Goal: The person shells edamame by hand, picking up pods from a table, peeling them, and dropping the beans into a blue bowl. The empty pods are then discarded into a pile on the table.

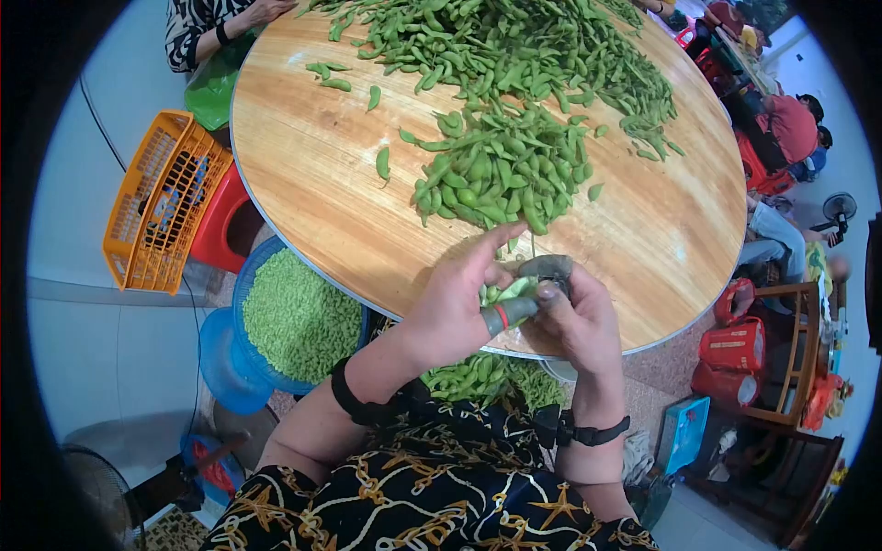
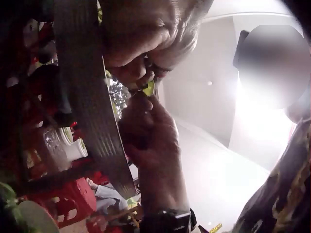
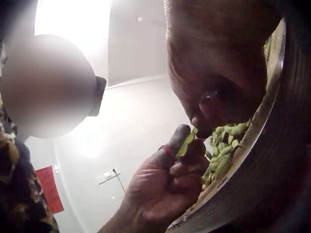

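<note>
Over the near rim of the round table (image 1: 322, 174), the left hand (image 1: 446, 308) pinches a green pod (image 1: 520, 290) between thumb and fingers, seemingly for steadiness; the right hand's (image 1: 591, 321) thumb and curled fingers pinch its end. The heaped pods (image 1: 505, 170) lie just beyond, presumably for easy reach.

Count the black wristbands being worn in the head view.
3: one band on the left wrist, a second band on the right wrist, and a third band at upper left on a person beside the table. More may be hidden.
</note>
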A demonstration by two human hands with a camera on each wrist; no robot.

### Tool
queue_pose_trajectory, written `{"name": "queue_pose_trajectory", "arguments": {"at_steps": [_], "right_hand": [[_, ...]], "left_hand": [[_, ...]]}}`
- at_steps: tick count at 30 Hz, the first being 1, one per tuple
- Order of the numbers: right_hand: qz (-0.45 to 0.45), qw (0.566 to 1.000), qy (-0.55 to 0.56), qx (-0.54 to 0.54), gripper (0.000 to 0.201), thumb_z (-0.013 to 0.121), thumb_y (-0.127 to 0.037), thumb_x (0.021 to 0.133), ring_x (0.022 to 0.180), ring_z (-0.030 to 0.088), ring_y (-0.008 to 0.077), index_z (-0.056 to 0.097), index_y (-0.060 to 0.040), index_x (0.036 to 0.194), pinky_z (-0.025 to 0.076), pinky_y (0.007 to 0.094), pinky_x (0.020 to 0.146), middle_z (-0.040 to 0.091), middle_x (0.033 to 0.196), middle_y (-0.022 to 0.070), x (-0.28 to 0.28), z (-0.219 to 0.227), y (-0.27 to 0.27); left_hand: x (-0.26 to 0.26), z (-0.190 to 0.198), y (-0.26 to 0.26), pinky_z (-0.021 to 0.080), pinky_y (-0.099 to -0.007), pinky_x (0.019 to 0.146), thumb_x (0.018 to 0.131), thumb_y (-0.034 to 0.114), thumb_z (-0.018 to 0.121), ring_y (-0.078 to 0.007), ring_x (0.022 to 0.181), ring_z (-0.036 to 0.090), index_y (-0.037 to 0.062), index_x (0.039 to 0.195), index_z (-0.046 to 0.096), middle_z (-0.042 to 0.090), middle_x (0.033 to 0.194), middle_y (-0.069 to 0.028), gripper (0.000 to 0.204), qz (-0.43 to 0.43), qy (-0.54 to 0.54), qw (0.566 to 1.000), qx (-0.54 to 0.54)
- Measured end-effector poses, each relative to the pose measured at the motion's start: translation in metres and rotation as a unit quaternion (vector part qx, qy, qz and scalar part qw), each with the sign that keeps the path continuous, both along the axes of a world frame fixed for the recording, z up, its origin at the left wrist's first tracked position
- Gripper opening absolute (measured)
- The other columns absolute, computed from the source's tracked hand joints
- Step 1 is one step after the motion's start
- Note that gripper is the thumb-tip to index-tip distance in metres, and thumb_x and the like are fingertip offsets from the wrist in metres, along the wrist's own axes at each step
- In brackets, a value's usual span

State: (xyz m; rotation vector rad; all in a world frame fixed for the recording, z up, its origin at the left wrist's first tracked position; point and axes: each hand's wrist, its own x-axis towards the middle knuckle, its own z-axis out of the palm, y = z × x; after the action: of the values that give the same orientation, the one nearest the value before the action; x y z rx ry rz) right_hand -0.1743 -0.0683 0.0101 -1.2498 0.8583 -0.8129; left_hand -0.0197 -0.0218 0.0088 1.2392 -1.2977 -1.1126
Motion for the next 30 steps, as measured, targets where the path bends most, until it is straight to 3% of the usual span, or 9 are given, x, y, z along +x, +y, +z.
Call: {"name": "queue_pose_trajectory", "arguments": {"at_steps": [4,10,14,16,22,25,27,29,30], "right_hand": [[0.035,0.998,0.037,0.037,0.013,0.058,-0.011,0.086,0.051,0.042,0.0013,0.060,-0.0012,0.094,0.032,0.0165,0.045,0.054,0.064,-0.0030,-0.007,0.000,0.000],[0.048,0.907,-0.264,0.323,0.013,0.057,-0.011,0.085,0.038,0.034,0.0030,0.054,0.0001,0.092,0.026,0.0164,0.036,0.050,0.059,-0.0010,-0.005,-0.012,0.013],[0.104,0.867,-0.374,0.313,0.013,0.056,-0.011,0.085,0.037,0.034,0.0032,0.052,-0.0007,0.092,0.027,0.0163,0.036,0.051,0.062,0.0007,-0.003,-0.019,0.016],[0.066,0.914,-0.313,0.250,0.014,0.059,-0.012,0.084,0.039,0.035,0.0026,0.052,-0.0011,0.090,0.026,0.0165,0.036,0.052,0.064,0.0005,0.003,-0.012,0.019],[0.016,0.986,-0.144,0.079,0.016,0.064,-0.015,0.081,0.043,0.036,0.0023,0.055,-0.0022,0.083,0.025,0.0171,0.040,0.051,0.062,-0.0015,0.005,0.003,0.025],[0.083,0.989,-0.123,0.008,0.018,0.067,-0.016,0.078,0.045,0.042,0.0057,0.058,-0.0006,0.079,0.030,0.0199,0.041,0.053,0.061,-0.0008,-0.012,0.001,0.010],[0.360,0.922,-0.123,-0.074,0.020,0.068,-0.016,0.075,0.049,0.049,0.0085,0.059,0.0007,0.081,0.037,0.0239,0.044,0.054,0.059,0.0002,-0.018,0.014,-0.005],[0.278,0.942,-0.010,-0.189,0.021,0.068,-0.017,0.074,0.051,0.057,0.0165,0.059,0.0004,0.083,0.043,0.0294,0.048,0.057,0.059,0.0051,-0.001,0.019,-0.006],[0.154,0.930,0.188,-0.277,0.022,0.067,-0.018,0.074,0.052,0.058,0.0213,0.059,-0.0002,0.083,0.044,0.0316,0.049,0.058,0.059,0.0079,0.011,0.020,-0.004]], "left_hand": [[0.004,0.001,0.002,0.042,-0.0236,0.074,0.074,0.008,0.069,-0.0077,0.070,0.052,0.0054,0.127,0.044,0.056,0.069,-0.0020,0.059,-0.009,-0.003,1.000,-0.018],[0.016,-0.004,-0.002,0.046,-0.0252,0.062,0.073,0.012,0.071,-0.0093,0.068,0.057,0.0037,0.095,0.065,0.059,0.073,-0.0014,0.024,-0.157,-0.026,0.967,-0.197],[0.006,-0.015,0.005,0.044,-0.0218,0.053,0.077,0.013,0.068,-0.0082,0.063,0.056,0.0029,0.090,0.060,0.058,0.076,-0.0016,0.019,-0.124,0.103,0.975,-0.150],[0.007,-0.014,0.013,0.040,-0.0168,0.050,0.082,0.009,0.060,-0.0049,0.062,0.052,0.0059,0.093,0.056,0.057,0.079,0.0000,0.012,-0.127,0.387,0.908,0.095],[0.009,-0.015,0.019,0.033,-0.0140,0.046,0.085,0.009,0.056,-0.0026,0.056,0.046,0.0055,0.097,0.052,0.055,0.079,-0.0015,0.013,-0.151,0.544,0.806,0.178],[0.023,-0.010,0.027,0.033,-0.0146,0.043,0.085,0.011,0.057,-0.0035,0.056,0.047,0.0031,0.098,0.048,0.053,0.076,-0.0023,0.017,-0.142,0.364,0.900,0.195],[0.039,-0.003,0.036,0.033,-0.0142,0.044,0.086,0.012,0.052,-0.0038,0.059,0.048,0.0034,0.096,0.049,0.053,0.077,-0.0022,0.013,-0.116,0.304,0.930,0.171],[0.055,-0.004,0.050,0.034,-0.0147,0.047,0.080,0.003,0.056,-0.0038,0.059,0.047,0.0068,0.096,0.052,0.053,0.074,0.0006,0.017,0.020,0.337,0.936,0.101],[0.062,-0.003,0.057,0.034,-0.0149,0.048,0.078,0.002,0.057,-0.0042,0.059,0.047,0.0070,0.096,0.052,0.052,0.074,0.0007,0.019,0.080,0.348,0.930,0.093]]}}
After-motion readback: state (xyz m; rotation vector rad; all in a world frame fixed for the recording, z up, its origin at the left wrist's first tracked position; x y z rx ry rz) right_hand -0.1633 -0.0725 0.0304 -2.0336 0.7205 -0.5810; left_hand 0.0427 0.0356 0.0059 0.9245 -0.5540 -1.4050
